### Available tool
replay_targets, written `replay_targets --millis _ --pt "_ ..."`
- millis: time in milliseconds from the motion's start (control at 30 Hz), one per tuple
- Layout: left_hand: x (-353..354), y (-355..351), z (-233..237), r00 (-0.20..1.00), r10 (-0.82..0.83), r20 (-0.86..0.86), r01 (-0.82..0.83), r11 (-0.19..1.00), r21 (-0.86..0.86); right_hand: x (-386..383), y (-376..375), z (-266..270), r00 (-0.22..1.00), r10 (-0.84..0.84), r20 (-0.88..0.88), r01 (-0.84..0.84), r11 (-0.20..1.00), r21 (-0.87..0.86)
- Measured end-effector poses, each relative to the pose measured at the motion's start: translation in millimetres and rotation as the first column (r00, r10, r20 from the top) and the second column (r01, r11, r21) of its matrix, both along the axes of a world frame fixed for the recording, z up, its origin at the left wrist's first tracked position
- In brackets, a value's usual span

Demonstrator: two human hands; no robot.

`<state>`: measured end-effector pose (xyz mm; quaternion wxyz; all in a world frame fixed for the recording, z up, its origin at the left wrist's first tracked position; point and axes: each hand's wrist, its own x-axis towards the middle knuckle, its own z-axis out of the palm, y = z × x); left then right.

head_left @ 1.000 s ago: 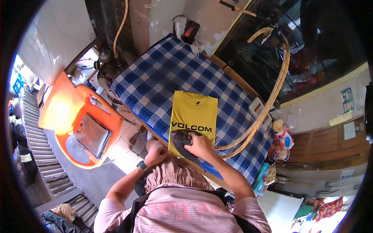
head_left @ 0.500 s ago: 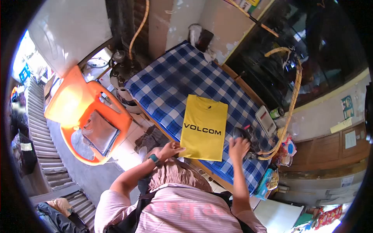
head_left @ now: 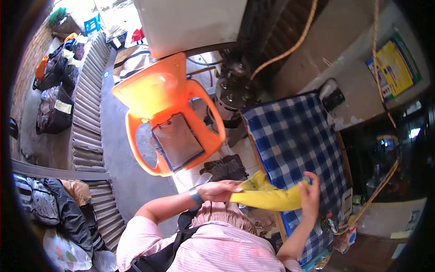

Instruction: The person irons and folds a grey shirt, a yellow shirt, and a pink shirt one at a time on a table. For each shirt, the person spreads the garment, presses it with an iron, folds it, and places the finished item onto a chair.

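Observation:
The yellow T-shirt (head_left: 267, 198) is off the padded table and held up in front of my body, bunched into a folded band with its printing out of sight. My left hand (head_left: 220, 190), with a watch on the wrist, is closed on the shirt's left end. At the other end my right hand (head_left: 310, 199) grips the cloth, some of its fingers pointing up. A blue-and-white checked cloth (head_left: 294, 131) covers the table behind and to the right of the shirt. Folded grey clothes (head_left: 178, 141) lie on the seat of an orange plastic chair (head_left: 147, 97), ahead and to the left.
Dark cloth (head_left: 224, 167) lies low between chair and table. A metal boiler-like vessel (head_left: 235, 88) with a hose stands behind them. An iron (head_left: 327, 223) rests on the table's right side. Baskets of clothes (head_left: 56, 109) and a clothes pile (head_left: 68, 208) are at far left.
The T-shirt, flat on the checked table before, is now lifted and bunched between both hands. My right hand has taken hold of it, and the view has turned left toward the chair.

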<state>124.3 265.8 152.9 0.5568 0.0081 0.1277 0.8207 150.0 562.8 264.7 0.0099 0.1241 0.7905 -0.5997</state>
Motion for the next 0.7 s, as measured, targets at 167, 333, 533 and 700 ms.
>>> replay_targets --millis 167,333,533,700 --pt "7.0 -147.0 -65.5 0.932 0.363 0.011 -0.343 0.890 -0.299 -92.1 -141.3 -100.4 0.936 0.332 -0.114 -0.319 0.940 0.118" --pt "-2.6 -246.7 -71.3 0.752 0.617 -0.234 -0.657 0.672 -0.340 -152.2 -257.5 -163.5 0.872 0.483 -0.086 -0.483 0.876 0.020" --pt "3.4 -284.6 -148.0 0.676 0.560 -0.479 -0.730 0.426 -0.534 -197.1 -319.8 -238.6 0.825 0.564 -0.034 -0.565 0.824 -0.038" --pt "93.0 -286.3 -310.1 0.944 0.298 -0.141 -0.218 0.243 -0.945 -137.4 -254.4 -364.5 0.835 0.516 0.193 -0.510 0.592 0.624"
